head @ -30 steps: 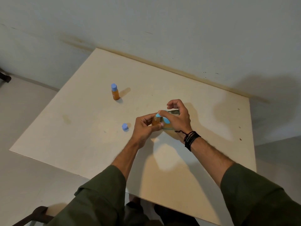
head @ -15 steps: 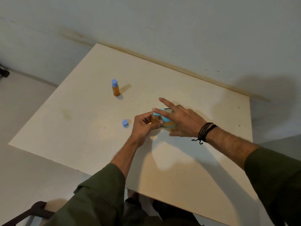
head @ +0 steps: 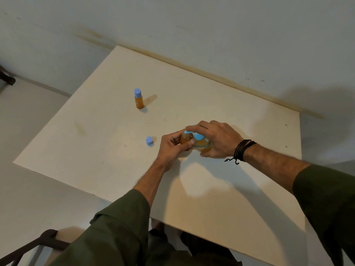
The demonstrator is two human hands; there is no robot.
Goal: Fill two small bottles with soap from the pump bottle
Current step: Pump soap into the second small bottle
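In the middle of the pale table (head: 107,143), my left hand (head: 171,148) grips a small open bottle of orange soap (head: 185,138) and holds it under the blue spout of the pump bottle (head: 201,145). My right hand (head: 217,141) lies over the pump bottle, fingers curled down on its blue pump head; the bottle is mostly hidden beneath it. A second small bottle (head: 138,99), orange with a blue cap on, stands upright farther back on the left. A loose blue cap (head: 149,141) lies on the table just left of my left hand.
The table is pushed against a pale wall (head: 211,35) at its far edge. A dark chair frame (head: 38,244) shows at the lower left, beside my sleeve. Floor lies to the left of the table.
My right hand, spread flat above the pump half a second ago, has come down with fingers curled onto the pump head. My left hand keeps the small bottle at the spout.
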